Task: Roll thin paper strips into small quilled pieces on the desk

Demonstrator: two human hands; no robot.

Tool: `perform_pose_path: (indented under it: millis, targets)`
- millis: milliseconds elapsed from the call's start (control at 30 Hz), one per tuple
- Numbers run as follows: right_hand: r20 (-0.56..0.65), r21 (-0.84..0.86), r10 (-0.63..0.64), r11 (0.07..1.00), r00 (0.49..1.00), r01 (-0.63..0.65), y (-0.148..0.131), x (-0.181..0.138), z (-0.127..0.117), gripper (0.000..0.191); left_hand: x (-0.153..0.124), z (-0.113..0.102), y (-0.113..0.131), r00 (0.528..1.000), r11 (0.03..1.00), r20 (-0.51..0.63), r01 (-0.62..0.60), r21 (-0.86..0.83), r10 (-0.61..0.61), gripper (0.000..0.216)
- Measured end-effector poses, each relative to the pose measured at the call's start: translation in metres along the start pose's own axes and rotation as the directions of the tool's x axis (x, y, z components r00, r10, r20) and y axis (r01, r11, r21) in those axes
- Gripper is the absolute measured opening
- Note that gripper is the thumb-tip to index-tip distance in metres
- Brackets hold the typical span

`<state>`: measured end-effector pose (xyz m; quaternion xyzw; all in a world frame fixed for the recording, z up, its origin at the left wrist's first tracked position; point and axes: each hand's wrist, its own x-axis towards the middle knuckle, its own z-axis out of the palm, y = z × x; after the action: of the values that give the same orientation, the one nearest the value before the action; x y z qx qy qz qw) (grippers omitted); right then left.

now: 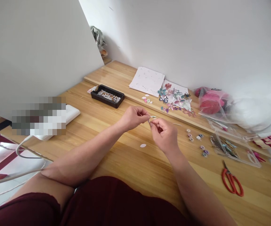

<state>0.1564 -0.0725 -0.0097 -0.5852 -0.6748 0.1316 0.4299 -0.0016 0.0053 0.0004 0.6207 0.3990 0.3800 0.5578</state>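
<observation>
Over the middle of the wooden table my left hand (134,120) and my right hand (165,134) meet, fingertips almost touching. Both are closed in a pinch on a small pale petal-like piece (153,117), mostly covered by the fingers. A thin light strand (177,124) shows just beyond my right hand; I cannot tell whether it joins the piece. Below the hands, a flat white petal (143,145) lies on the wood. Small thread bobbins (190,135) lie to the right of my right hand.
Red-handled scissors (232,180) lie at right, near a clear plastic box (240,150). A black tray (116,105) of beads stands back left. Wire flowers (173,97) and white paper (147,80) lie on the raised back ledge. A white power bank-like block (73,113) with a cable is at left.
</observation>
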Motion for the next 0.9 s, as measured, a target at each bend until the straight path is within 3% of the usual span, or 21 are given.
perform_pose_path:
  millis: [133,267,433,600,700,767,900]
  targets:
    - [0.023,-0.168,-0.188,0.967,0.982,0.189,-0.005,0.004,-0.015,0.012,0.001,-0.004,-0.002,0.997,0.991,0.050,-0.062,0.115,0.057,0.013]
    - [0.051,-0.150,-0.193,0.968,0.980,0.199,-0.010,0.012,-0.035,0.012,0.000,-0.008,0.000,0.977,0.996,0.212,-0.043,0.082,0.025,0.014]
    - [0.119,0.207,0.044,0.976,0.992,-0.068,-0.001,0.021,-0.042,0.011,-0.004,-0.009,0.004,0.924,0.999,0.381,0.044,-0.001,-0.040,0.014]
    - [0.280,0.512,0.304,0.756,0.911,-0.409,0.010,0.024,-0.029,0.019,-0.003,-0.009,0.006,0.933,0.991,0.360,0.058,-0.121,-0.010,0.020]
    - [0.337,0.571,0.375,0.648,0.864,-0.504,0.010,0.018,-0.018,0.023,-0.001,-0.009,0.005,0.960,0.985,0.278,0.066,-0.161,-0.019,0.021]
    - [0.319,0.538,0.381,0.681,0.868,-0.497,0.008,0.011,-0.012,0.024,0.000,-0.009,0.004,0.976,0.984,0.218,0.060,-0.169,-0.022,0.020]
    - [0.159,0.277,0.278,0.908,0.947,-0.313,-0.004,-0.006,-0.013,0.020,0.000,-0.006,0.002,0.990,0.991,0.140,0.026,-0.134,-0.007,0.019]
